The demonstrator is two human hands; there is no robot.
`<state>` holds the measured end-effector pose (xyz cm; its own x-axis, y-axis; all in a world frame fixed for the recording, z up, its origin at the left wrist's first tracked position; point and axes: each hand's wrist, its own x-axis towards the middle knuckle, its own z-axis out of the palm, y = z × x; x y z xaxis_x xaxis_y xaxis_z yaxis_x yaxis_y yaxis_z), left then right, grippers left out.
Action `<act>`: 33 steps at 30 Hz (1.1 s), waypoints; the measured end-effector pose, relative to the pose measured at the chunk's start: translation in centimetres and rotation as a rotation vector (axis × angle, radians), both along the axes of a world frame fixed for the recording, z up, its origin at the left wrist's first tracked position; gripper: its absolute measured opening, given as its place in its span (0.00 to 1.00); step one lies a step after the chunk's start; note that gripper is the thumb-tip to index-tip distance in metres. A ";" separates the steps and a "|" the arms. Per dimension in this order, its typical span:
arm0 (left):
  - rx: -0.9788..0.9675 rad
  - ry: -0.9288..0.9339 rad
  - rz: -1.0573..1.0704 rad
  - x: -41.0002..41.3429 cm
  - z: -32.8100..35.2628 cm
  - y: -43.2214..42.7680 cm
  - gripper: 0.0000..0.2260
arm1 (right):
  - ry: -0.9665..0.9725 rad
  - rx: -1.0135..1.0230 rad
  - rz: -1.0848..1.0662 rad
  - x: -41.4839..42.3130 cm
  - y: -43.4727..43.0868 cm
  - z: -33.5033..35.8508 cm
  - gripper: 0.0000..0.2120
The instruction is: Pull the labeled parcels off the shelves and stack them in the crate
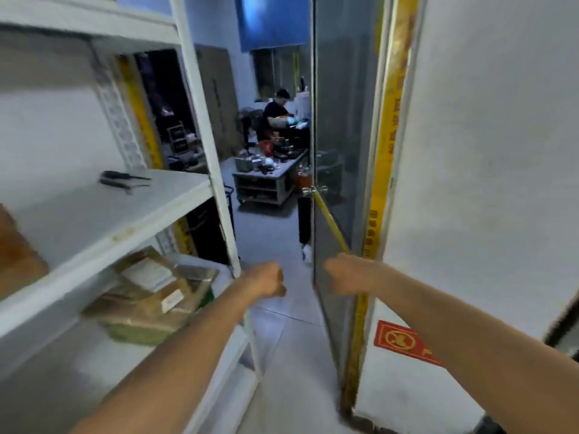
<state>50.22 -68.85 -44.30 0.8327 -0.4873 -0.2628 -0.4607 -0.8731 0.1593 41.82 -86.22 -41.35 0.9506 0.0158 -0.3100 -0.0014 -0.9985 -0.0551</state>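
Both the left hand [266,280] and the right hand [343,277] are clenched and empty, while the labeled parcels [156,286] lie piled on the lower shelf [87,364]; flat, stiff-looking and probably light, they seem best gripped by opposite edges.

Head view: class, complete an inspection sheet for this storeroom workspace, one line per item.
Surface: white shelves on the left; grey tiled floor.
Job's things: labeled parcels heaped on the lower shelf; crate not clearly seen.
Clutter: two dark tools on the middle shelf.
Grippers: left hand and right hand curled, holding nothing.
Cables: nothing seen.
Surroundings: glass door on the right; red sign on the wall; another person at a cluttered table beyond.
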 end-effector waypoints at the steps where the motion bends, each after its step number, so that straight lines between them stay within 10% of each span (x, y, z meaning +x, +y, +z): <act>1: 0.003 0.004 0.074 0.1 0.1 2.8 0.15 | -0.009 0.019 0.058 1.3 2.1 -0.1 0.10; 12: -0.047 0.021 0.691 -4.6 -1.8 21.5 0.11 | 0.005 0.131 0.689 9.3 20.6 -2.7 0.19; 33: -0.316 -0.070 1.061 7.1 -6.8 24.9 0.15 | 0.042 0.045 0.777 24.7 22.4 -8.1 0.14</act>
<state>57.36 -43.98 -51.12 0.8755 0.4450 -0.1881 0.4798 -0.7549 0.4472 66.47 -63.79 -49.47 0.6490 0.6862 -0.3286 0.6950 -0.7104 -0.1108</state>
